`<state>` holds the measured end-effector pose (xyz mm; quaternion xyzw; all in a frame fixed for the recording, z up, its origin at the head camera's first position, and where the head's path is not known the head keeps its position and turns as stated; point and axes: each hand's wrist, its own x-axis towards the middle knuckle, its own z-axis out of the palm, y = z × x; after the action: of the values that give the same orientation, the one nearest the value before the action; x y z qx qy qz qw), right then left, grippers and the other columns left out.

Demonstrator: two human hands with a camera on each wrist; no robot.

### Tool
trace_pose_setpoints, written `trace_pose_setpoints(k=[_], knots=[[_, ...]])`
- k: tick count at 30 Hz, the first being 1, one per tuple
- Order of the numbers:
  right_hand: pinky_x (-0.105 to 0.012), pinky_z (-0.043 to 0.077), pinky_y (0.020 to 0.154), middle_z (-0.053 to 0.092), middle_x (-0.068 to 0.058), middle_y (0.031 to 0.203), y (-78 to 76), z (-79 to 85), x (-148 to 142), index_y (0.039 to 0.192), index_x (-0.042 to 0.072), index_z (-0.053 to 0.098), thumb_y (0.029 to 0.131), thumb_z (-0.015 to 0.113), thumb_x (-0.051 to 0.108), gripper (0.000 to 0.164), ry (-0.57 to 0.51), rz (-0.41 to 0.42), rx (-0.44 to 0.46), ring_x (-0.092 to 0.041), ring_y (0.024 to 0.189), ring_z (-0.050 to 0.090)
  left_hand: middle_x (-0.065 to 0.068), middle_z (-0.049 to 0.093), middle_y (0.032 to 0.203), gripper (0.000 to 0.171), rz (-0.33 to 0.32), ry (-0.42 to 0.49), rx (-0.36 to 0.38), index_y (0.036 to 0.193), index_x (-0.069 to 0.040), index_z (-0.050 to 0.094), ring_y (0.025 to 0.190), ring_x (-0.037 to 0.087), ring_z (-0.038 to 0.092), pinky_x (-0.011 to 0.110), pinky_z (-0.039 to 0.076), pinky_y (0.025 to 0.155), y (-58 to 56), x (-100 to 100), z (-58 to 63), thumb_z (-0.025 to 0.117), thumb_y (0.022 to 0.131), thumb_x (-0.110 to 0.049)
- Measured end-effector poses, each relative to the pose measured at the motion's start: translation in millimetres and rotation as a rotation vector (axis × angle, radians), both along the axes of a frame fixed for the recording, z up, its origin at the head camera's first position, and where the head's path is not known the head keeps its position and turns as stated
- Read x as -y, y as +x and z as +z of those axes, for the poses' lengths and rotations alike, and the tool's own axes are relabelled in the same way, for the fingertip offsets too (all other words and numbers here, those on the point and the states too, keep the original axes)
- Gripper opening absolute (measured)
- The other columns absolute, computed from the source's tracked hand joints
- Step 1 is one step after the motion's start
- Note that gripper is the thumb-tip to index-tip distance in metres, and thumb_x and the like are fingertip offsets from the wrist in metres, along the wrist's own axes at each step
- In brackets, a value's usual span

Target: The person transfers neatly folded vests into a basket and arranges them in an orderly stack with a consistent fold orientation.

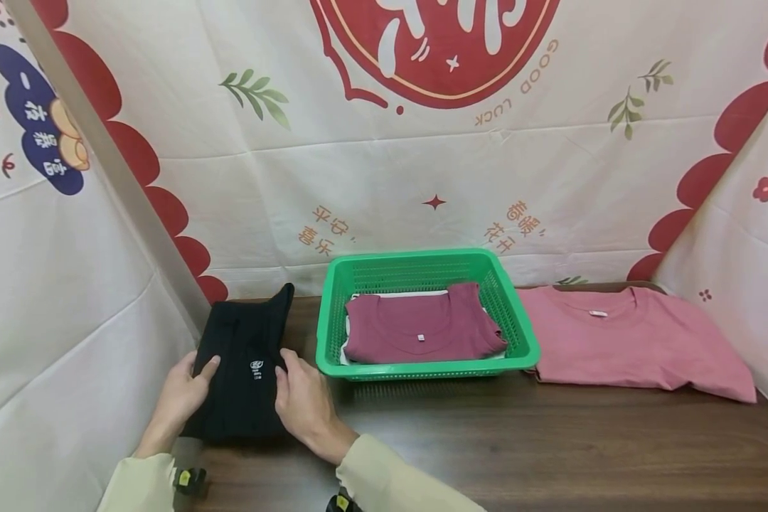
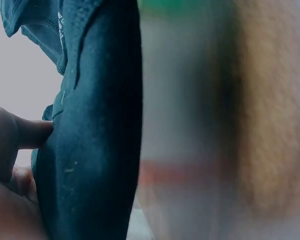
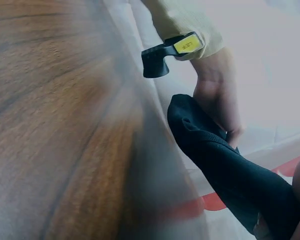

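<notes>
Left of the green plastic basket (image 1: 422, 369), the left hand (image 1: 182, 391) and right hand (image 1: 308, 400) pinch opposite edges of the folded black shirt (image 1: 240, 398), apparently keeping its folds together; inside the basket, the maroon shirt (image 1: 393, 327) lies folded, presumably to fit.

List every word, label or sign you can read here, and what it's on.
"GOOD LUCK": back cloth
"平安喜乐": back cloth
"春暖花开": back cloth
"一夜暴富": blue patch, left cloth
"RICH!!": left cloth
Cut off: lettering on red emblem, and near "RICH!!"
Too small: print on black shirt, tags on maroon shirt and pink shirt
Too unclear: yellow wrist labels
</notes>
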<state>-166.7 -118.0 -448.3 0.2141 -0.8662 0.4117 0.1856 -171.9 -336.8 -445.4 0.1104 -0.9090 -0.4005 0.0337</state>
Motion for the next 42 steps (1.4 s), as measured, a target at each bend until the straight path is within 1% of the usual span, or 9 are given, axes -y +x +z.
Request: trace_pose_setpoints(k=[3,7,16,20,24,29,33,35,42], knots=[[-0.031,0.058,0.069,0.072,-0.009,0.099,-0.3,6.4,-3.2,0.119,0.005,0.059,0.096,0.052,0.018,0.027,-0.009,-0.003,-0.015,-0.014,0.084,0.068,0.031,0.050,0.126,0.064,0.000,0.005,-0.010,0.132,0.003,0.044,0.108,0.041,0.046,0.059,0.041,0.089,-1.0,-2.2,3.3,0.038,0.097,-0.050],[-0.031,0.058,0.073,0.072,-0.009,0.102,-0.3,13.6,-8.1,0.120,0.004,0.058,0.096,0.052,0.017,0.028,-0.015,0.014,-0.008,-0.014,0.087,0.067,0.032,0.048,0.128,0.066,0.000,0.008,-0.014,0.133,0.003,0.042,0.112,0.042,0.045,0.062,0.039,0.091,-2.3,-3.8,7.7,0.037,0.096,-0.052],[-0.031,0.058,0.071,0.072,-0.011,0.100,-4.4,26.9,-21.1,0.120,0.002,0.059,0.096,0.052,0.016,0.028,-0.022,0.034,-0.054,-0.015,0.085,0.068,0.028,0.054,0.118,0.064,0.008,0.009,-0.043,0.128,0.001,0.047,0.102,0.038,0.048,0.056,0.043,0.085,-3.7,-12.2,19.9,0.039,0.095,-0.054],[-0.032,0.058,0.074,0.072,-0.013,0.102,-8.5,29.6,-26.0,0.120,0.001,0.058,0.096,0.052,0.014,0.028,-0.027,0.052,-0.043,-0.016,0.088,0.068,0.027,0.057,0.112,0.060,-0.004,-0.008,-0.082,0.124,0.001,0.049,0.100,0.037,0.049,0.052,0.043,0.082,-5.2,-14.9,24.2,0.041,0.096,-0.051],[-0.032,0.058,0.076,0.072,-0.014,0.104,-10.3,32.9,-29.7,0.122,0.002,0.057,0.097,0.051,0.015,0.029,-0.040,0.068,-0.007,-0.016,0.089,0.068,0.027,0.058,0.108,0.056,-0.010,-0.019,-0.107,0.119,0.001,0.050,0.097,0.036,0.049,0.050,0.042,0.080,-5.6,-18.3,28.2,0.042,0.096,-0.049],[-0.033,0.058,0.075,0.072,-0.014,0.102,-13.6,36.6,-35.5,0.121,0.001,0.058,0.096,0.052,0.015,0.030,-0.046,0.063,-0.021,-0.016,0.089,0.068,0.028,0.060,0.108,0.058,-0.007,-0.012,-0.109,0.122,0.001,0.050,0.099,0.036,0.050,0.051,0.042,0.082,-6.6,-22.7,33.2,0.042,0.095,-0.050],[-0.034,0.058,0.077,0.072,-0.016,0.106,-16.3,40.0,-41.6,0.122,-0.001,0.057,0.096,0.051,0.014,0.030,-0.058,0.064,-0.013,-0.017,0.091,0.067,0.029,0.055,0.118,0.064,-0.018,0.002,-0.102,0.129,0.002,0.046,0.106,0.038,0.047,0.058,0.041,0.088,-8.7,-27.2,38.1,0.042,0.095,-0.052],[-0.035,0.057,0.080,0.071,-0.016,0.108,-17.4,41.7,-44.9,0.122,-0.001,0.057,0.096,0.051,0.014,0.031,-0.064,0.068,0.000,-0.018,0.094,0.067,0.029,0.055,0.119,0.065,-0.026,0.010,-0.100,0.130,0.002,0.045,0.107,0.039,0.047,0.060,0.040,0.090,-9.6,-29.5,40.6,0.041,0.095,-0.052],[-0.037,0.056,0.083,0.069,-0.017,0.113,-19.8,46.1,-55.1,0.124,-0.001,0.056,0.097,0.051,0.014,0.032,-0.081,0.085,0.021,-0.018,0.097,0.065,0.029,0.060,0.110,0.062,-0.034,0.016,-0.110,0.128,0.001,0.046,0.099,0.035,0.051,0.055,0.045,0.084,-10.3,-36.9,47.8,0.042,0.095,-0.052]])
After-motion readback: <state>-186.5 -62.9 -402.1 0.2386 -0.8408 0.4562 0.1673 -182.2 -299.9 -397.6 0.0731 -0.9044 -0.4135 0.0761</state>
